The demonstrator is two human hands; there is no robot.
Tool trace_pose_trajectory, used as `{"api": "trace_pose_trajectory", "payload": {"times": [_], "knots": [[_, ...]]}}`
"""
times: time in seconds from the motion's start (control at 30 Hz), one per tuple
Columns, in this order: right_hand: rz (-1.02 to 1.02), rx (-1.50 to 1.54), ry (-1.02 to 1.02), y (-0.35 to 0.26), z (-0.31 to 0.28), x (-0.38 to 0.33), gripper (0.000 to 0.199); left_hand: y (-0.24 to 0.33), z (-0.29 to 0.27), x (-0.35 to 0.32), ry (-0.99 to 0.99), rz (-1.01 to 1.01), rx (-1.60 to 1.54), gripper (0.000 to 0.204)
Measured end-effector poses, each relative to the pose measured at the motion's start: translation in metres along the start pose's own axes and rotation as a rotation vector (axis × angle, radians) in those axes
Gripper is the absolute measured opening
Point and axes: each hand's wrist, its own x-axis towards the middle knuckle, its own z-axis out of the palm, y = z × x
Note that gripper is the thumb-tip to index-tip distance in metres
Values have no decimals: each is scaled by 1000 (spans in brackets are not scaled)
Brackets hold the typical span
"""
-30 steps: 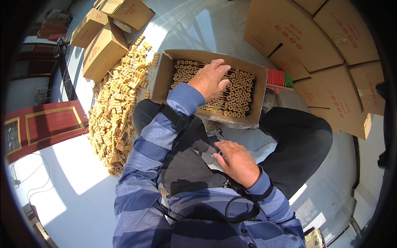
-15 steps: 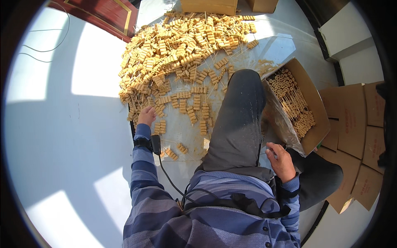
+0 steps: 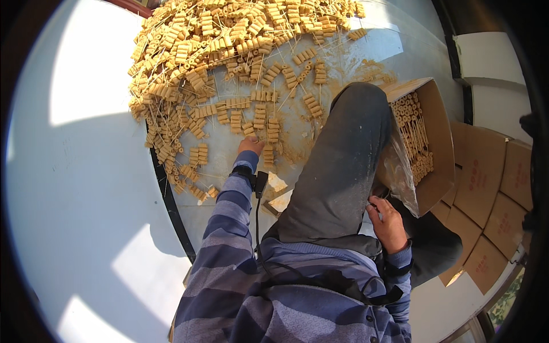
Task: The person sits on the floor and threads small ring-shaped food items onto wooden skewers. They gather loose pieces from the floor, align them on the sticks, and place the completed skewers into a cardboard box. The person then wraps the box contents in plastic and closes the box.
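Your left hand is stretched forward to the near edge of the heap of tan skewered pieces spread over the pale floor; its fingers are curled down onto a short stack of those pieces, but whether they have actually closed on it you cannot tell from this angle; a dark band sits on that wrist. Your right hand lies low beside your dark-trousered leg, fingers loosely bent and touching the crinkled clear plastic liner of the open cardboard box; it holds nothing that can be seen. Inside the box, rows of the same skewered pieces lie packed side by side; flattened cardboard boxes lie just beyond it, to your right.
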Motion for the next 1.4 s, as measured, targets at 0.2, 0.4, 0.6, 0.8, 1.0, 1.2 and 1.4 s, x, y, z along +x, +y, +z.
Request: {"api": "trace_pose_trajectory", "payload": {"times": [0.2, 0.4, 0.6, 0.8, 1.0, 1.2, 1.4], "knots": [[29, 11, -9, 9, 11, -1, 25, 28, 54, -47, 253, -163, 42, 74], [45, -40, -59, 12, 9, 5, 26, 2, 51, -62, 136, -174, -210, 57], [39, -43, -86, 14, 15, 10, 25, 26, 11, -62, 310, 53, -291, 59], [58, -42, -40, 20, 12, 1, 24, 103, -19, -4, 280, -103, 188, 111], [83, -36, -62, 26, 21, -1, 25, 131, -11, 2, 199, -183, 302, 132], [57, -53, -53, 32, 18, 1, 26, 117, 7, -6, 147, -295, 206, 118], [10, -54, -34, 25, 11, 9, 26, 68, -8, -27, 179, -153, -8, 100]]}}
